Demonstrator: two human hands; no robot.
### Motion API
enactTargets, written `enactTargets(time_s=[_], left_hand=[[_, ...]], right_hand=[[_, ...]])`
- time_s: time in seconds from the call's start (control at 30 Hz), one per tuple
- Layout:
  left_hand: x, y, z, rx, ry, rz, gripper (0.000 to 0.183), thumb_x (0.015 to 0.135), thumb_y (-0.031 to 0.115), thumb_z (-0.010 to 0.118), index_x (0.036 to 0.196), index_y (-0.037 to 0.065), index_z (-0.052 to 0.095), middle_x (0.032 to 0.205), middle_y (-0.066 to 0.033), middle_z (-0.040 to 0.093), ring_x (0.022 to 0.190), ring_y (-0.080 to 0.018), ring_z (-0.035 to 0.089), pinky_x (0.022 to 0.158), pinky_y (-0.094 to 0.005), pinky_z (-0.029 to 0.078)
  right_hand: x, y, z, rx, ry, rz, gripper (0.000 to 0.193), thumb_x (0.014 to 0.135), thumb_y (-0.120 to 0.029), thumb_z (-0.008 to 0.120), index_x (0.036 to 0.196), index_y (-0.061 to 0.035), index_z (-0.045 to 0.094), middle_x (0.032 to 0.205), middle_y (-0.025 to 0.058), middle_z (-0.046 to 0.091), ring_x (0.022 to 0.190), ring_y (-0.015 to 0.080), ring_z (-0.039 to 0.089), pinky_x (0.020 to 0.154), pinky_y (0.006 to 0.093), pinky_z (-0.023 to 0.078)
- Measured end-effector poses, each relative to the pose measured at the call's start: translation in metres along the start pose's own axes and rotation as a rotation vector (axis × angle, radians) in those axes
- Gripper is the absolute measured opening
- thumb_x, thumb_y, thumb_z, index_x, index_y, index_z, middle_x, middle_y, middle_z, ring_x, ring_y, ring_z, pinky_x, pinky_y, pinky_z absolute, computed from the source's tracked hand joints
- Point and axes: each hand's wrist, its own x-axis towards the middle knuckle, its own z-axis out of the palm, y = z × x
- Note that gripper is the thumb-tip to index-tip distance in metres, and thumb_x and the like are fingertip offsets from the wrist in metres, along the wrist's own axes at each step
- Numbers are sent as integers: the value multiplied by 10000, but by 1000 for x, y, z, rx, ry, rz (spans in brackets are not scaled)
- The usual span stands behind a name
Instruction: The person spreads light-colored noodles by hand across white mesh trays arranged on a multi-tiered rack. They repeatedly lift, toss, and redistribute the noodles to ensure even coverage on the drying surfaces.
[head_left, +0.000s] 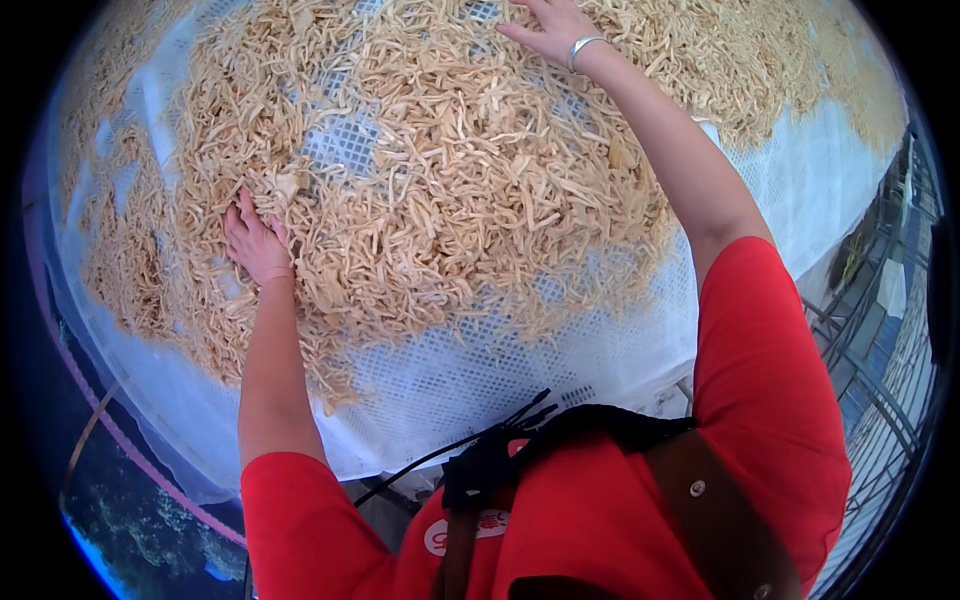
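Pale tan dried strips point(455, 215), perhaps of some vegetable, lie in a loose, uneven layer over white mesh netting point(430, 375). On the left, my left hand point(257, 240) rests on the strips with its fingers and thumb apart, beside a broader pale piece point(287, 184). Farther off at the top right, my right hand point(550, 32) is spread over the layer, its fingertips partly cut off by the picture's upper edge. A silver bracelet point(580, 50) circles that wrist. I see nothing gripped in either hand.
White mesh shows through a gap point(342, 140) in the layer, over a coarser grid. Metal railings point(870, 380) stand at the right. A pink edge point(130, 445) runs along the lower left, with dark greenery beyond. A black cable point(430, 458) hangs by my chest.
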Motion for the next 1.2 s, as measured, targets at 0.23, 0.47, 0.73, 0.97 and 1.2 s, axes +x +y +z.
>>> enactTargets(time_s=[0.23,0.47,0.73,0.97,1.2], left_hand=[[-4,-18,9,45,71,14,659,818,362,588,1420,307,327,1341,-72,423,1271,-259,374,964,-485,340],[-18,43,-32,-42,111,58,612,869,519,481,1417,278,350,1428,-107,353,1345,-275,272,1044,-574,208],[-131,152,-140,-672,-406,497,469,772,422,644,1104,94,604,1198,-124,531,1132,-314,468,952,-446,343],[-249,8,-153,-498,-530,110,389,739,262,683,1107,158,612,1022,-89,548,966,-301,510,861,-433,391],[-221,78,-162,-369,-87,210,421,785,324,625,1175,168,605,1230,-134,479,1108,-343,444,992,-494,299]], right_hand=[[-106,-157,-7,163,-553,-282,654,752,-588,586,1242,-167,488,1077,126,589,1044,305,559,890,424,442],[-177,-54,-53,58,-275,69,627,791,-618,551,1237,-177,535,1187,119,544,1123,283,509,885,443,419],[-276,-115,-21,-11,-128,-116,621,728,-555,641,1212,-174,556,1158,117,524,1116,289,480,922,451,379],[-353,-60,-40,239,-218,346,597,780,-528,633,1238,-159,529,1103,127,530,1048,286,499,881,427,401],[-260,-218,10,23,-275,181,623,766,-622,555,1262,-245,539,1282,125,476,1199,293,415,971,479,305]])
